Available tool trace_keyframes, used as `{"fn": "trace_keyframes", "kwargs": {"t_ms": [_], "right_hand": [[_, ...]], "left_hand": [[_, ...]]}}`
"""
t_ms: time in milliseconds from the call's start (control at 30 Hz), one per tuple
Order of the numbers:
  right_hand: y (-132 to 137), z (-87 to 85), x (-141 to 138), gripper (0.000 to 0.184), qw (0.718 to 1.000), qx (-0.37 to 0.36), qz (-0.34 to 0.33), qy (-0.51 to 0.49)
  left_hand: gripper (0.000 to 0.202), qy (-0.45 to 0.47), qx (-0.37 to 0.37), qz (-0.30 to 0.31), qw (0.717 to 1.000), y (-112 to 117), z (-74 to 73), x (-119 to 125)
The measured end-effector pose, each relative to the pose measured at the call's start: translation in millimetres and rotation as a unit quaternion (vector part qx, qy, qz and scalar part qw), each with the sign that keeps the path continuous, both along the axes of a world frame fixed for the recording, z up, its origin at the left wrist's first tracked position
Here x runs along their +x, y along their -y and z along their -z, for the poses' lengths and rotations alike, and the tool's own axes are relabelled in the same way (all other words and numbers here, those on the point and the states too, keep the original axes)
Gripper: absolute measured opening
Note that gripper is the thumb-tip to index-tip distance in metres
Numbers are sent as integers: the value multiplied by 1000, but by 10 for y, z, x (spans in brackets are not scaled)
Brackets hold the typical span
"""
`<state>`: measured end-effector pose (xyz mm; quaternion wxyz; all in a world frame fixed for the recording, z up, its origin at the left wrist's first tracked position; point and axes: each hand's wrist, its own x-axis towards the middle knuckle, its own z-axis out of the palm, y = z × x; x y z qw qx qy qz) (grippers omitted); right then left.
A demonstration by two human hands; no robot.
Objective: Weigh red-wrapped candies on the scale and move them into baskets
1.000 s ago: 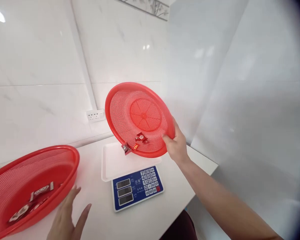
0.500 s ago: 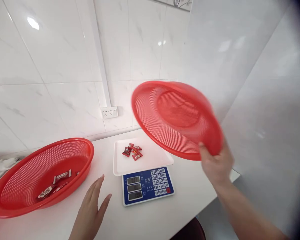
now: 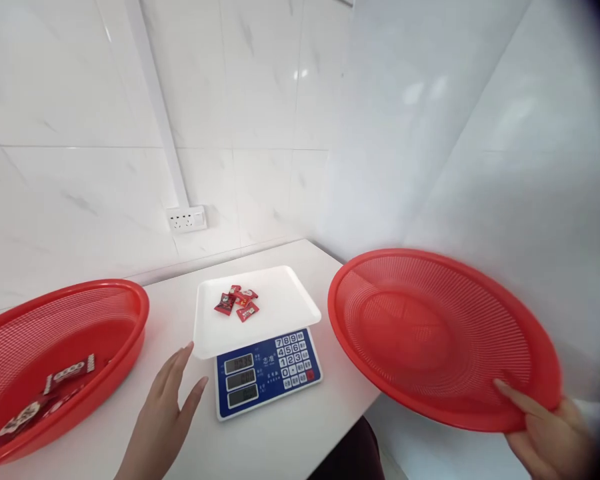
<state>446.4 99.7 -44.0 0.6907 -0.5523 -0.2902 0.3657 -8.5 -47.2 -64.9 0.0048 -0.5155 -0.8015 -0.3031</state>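
Note:
My right hand (image 3: 555, 433) grips the rim of a round red plastic basket (image 3: 405, 327), thumb on the inside. No contents show in this basket, which is at the right end of the table beside the scale. My left hand (image 3: 163, 407) is open, fingers apart, over the table just left of a blue and white digital scale (image 3: 270, 373). On the scale's white tray (image 3: 290, 300) lies a small pile of red-wrapped candies (image 3: 237, 301). A second red basket (image 3: 125, 333) stands at the left with several wrapped candies (image 3: 70, 375) in it.
A white table (image 3: 180, 293) carries the scale and the left basket. Behind it rises a white tiled wall with a power socket (image 3: 187, 219). A smooth pale wall (image 3: 480, 167) borders the right side. Something dark (image 3: 353, 453) shows below the table's front edge.
My right hand has lowered the basket and moved it right, from a tilt above the tray to beside the scale. My view has turned right. My left hand stays open near the scale.

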Motion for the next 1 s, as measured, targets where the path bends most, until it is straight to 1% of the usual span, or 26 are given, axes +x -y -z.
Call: {"fn": "trace_keyframes", "kwargs": {"t_ms": [100,133,200,267,333,367,433,500,533,567,600,633,667,700,733,767,800,833,867,900,1000], "right_hand": [[-4,19,-50,62,998,-29,-27,-45],[-20,33,-57,69,997,-42,-30,-60],[-70,78,-45,90,995,-61,-17,-79],[-121,128,-12,105,996,-64,7,-62],[-144,141,-4,108,998,-59,26,-7],[-137,120,-26,105,997,-54,36,36],[-76,9,-141,95,987,-40,58,146],[35,-169,-358,82,965,9,68,253],[100,-265,-497,79,956,68,78,273],[160,-352,-652,76,952,125,61,272],[210,-422,-819,68,949,165,49,264],[242,-471,-995,58,948,172,-2,269],[250,-495,-1179,49,939,174,-70,289],[232,-497,-1371,42,919,170,-150,324],[186,-481,-1573,37,880,162,-242,375],[113,-452,-1783,35,828,169,-321,427],[18,-416,-1999,34,775,181,-384,468],[-93,-380,-2218,34,733,194,-420,498],[-214,-349,-2433,34,699,201,-437,530],[-336,-325,-2639,34,673,200,-437,563],[-646,-304,-3139,33,649,203,-442,584]], "left_hand": [[58,10,-5,2,1000,-33,10,31],[59,11,-4,1,1000,-38,10,34],[59,11,-3,-3,1000,-43,5,26],[59,9,-3,-4,1000,-43,-2,4],[58,8,-3,-1,1000,-39,-7,-21],[57,8,-2,1,1000,-35,-10,-30],[54,11,-2,4,1000,-24,-18,-34],[53,23,-3,4,1000,-15,-42,-20],[53,33,-1,3,999,-14,-63,-10],[54,46,3,1,999,-17,-90,0],[55,62,9,-1,998,-28,-123,8],[55,79,15,-1,997,-49,-160,12],[56,94,20,1,995,-84,-199,11],[55,104,25,7,994,-135,-237,4],[53,106,29,18,994,-203,-272,-8],[50,100,31,34,994,-290,-302,-26],[47,86,30,52,994,-395,-326,-49],[45,68,25,72,995,-514,-345,-75],[44,49,16,91,995,-643,-359,-103],[44,32,5,108,994,-776,-371,-133],[40,10,-14,141,990,-1137,-402,-220]]}}
